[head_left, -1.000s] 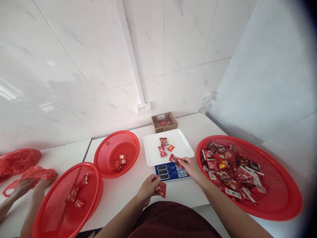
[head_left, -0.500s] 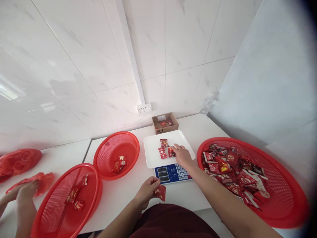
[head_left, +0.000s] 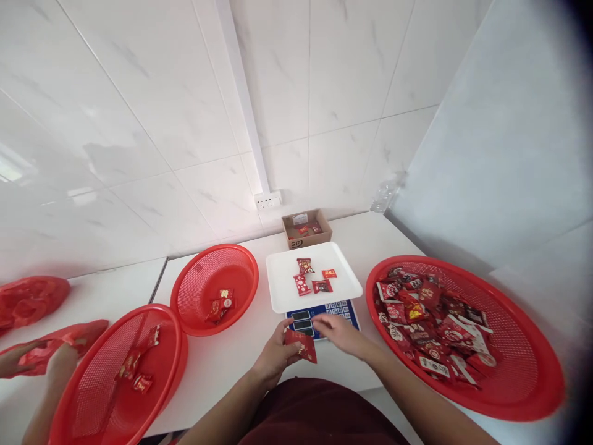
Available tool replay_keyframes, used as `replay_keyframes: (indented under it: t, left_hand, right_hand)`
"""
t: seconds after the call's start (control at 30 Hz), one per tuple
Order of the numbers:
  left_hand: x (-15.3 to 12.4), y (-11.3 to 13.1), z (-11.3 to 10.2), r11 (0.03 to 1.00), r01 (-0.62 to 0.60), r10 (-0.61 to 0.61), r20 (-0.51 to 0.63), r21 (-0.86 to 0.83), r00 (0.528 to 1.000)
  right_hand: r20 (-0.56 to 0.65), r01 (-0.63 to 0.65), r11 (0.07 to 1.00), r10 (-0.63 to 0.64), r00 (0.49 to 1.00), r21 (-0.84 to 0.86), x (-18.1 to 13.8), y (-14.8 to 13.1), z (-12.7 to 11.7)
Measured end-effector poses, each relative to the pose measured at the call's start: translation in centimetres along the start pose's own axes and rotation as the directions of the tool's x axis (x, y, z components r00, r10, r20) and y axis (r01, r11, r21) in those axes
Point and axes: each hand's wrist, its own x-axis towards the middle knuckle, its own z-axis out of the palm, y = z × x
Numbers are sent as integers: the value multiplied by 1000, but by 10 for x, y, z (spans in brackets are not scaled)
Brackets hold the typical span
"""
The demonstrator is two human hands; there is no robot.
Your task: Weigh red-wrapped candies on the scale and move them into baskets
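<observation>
My left hand (head_left: 274, 357) pinches a flat red packet with gold print (head_left: 306, 347) in front of the scale's near edge. My right hand (head_left: 341, 334) hovers over the scale's blue keypad panel (head_left: 319, 312), just right of the red packet and apart from it. Its fingers point left and look loosely extended, with nothing visible in them. On the scale's white tray (head_left: 282, 290) lie several small wrapped snacks: a dark red one (head_left: 304, 266), a red one with white dots (head_left: 302, 285), a dark brown-red one (head_left: 322, 286) and a small bright red one (head_left: 329, 273).
A large red basket (head_left: 523, 352) at right holds a heap of wrapped snacks. Two red baskets, one behind (head_left: 189, 272) and one nearer (head_left: 88, 371), hold a few each. A cardboard box (head_left: 308, 238) stands behind the scale. At left, another person's hands (head_left: 62, 364) handle a red plastic bag (head_left: 90, 334).
My right hand has drawn back from the tray toward my left hand, uncovering the snacks there. My left hand has brought the red packet slightly up and right. The other person's red bag has shifted.
</observation>
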Motion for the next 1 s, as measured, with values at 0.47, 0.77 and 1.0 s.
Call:
replay_keyframes:
  t: [0.47,0.77,1.0]
  left_hand:
    - [-3,4,2,978,38,-20,-91,204,996]
    - [-1,-1,-3,975,56,-37,-94,214,995]
    - [-3,0,-4,968,65,-41,-105,243,994]
  right_hand:
    - [-243,-51,638,365,899,768,11,15,-18]
    - [-320,-60,870,243,916,489,47,10,-26]
    - [-372,27,994,14,928,104,61,14,-19]
